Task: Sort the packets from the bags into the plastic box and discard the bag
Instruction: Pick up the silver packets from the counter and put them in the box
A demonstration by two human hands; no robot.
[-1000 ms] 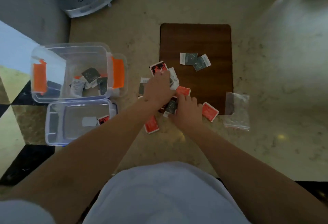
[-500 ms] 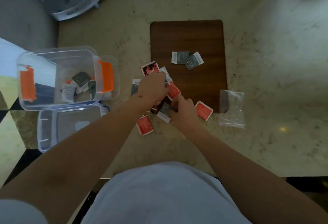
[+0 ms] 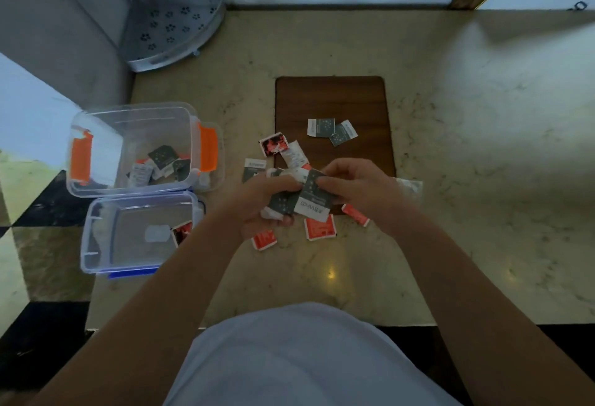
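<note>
My left hand (image 3: 260,202) grips a small bunch of grey packets (image 3: 283,204) above the counter. My right hand (image 3: 357,188) pinches one grey and white packet (image 3: 314,199) and holds it against that bunch. Red packets (image 3: 319,228) lie on the counter under my hands, and two grey packets (image 3: 331,130) lie on the brown board (image 3: 331,99). The clear plastic box (image 3: 106,122) with orange latches stands at the left and holds several packets. The clear empty bag (image 3: 410,186) lies just right of my right hand, mostly hidden by it.
The box's clear lid (image 3: 135,235) lies in front of the box with one red packet (image 3: 182,233) on it. A grey perforated bin (image 3: 170,28) leans in the far left corner. The counter's front edge runs close to my body.
Both hands have lifted off the pile with grey packets in them. The right hand now holds one packet against the left hand's bunch.
</note>
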